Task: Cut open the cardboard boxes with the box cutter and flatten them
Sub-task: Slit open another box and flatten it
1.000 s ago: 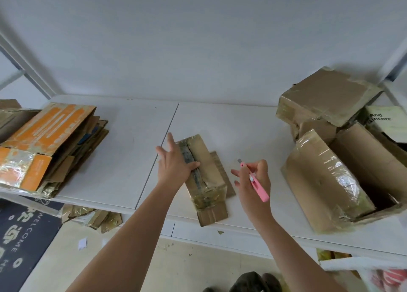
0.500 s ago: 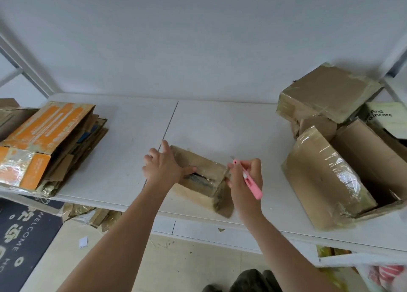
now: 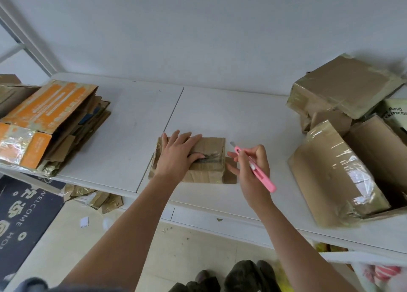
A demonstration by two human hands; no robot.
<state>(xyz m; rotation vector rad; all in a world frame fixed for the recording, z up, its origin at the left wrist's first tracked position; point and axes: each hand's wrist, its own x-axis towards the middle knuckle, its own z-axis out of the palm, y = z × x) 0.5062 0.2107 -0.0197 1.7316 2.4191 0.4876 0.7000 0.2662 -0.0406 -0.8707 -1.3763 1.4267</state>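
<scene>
A small brown cardboard box [image 3: 207,159] wrapped in clear tape lies flat near the front edge of the white bench [image 3: 123,137], just right of the seam between the bench's two panels. The left hand [image 3: 179,157] lies on the box's left half, palm down, fingers straight and spread toward the far edge, thumb reaching onto the dark strip of tape across the top. Just beside the box's right end, the right hand [image 3: 253,166] grips a slim pink box cutter [image 3: 255,167] like a pen, its short blade pointing up and left, above the box's far right corner and not touching it; the lower fingers are near a loose flap at that end.

A stack of flattened orange-and-brown cartons [image 3: 48,124] sits at the bench's left end, well apart. On the right, a pile of taped brown boxes [image 3: 343,155] crowds the bench, near the right hand. Cardboard scraps [image 3: 97,199] lie on the floor beside a dark welcome mat [image 3: 19,212].
</scene>
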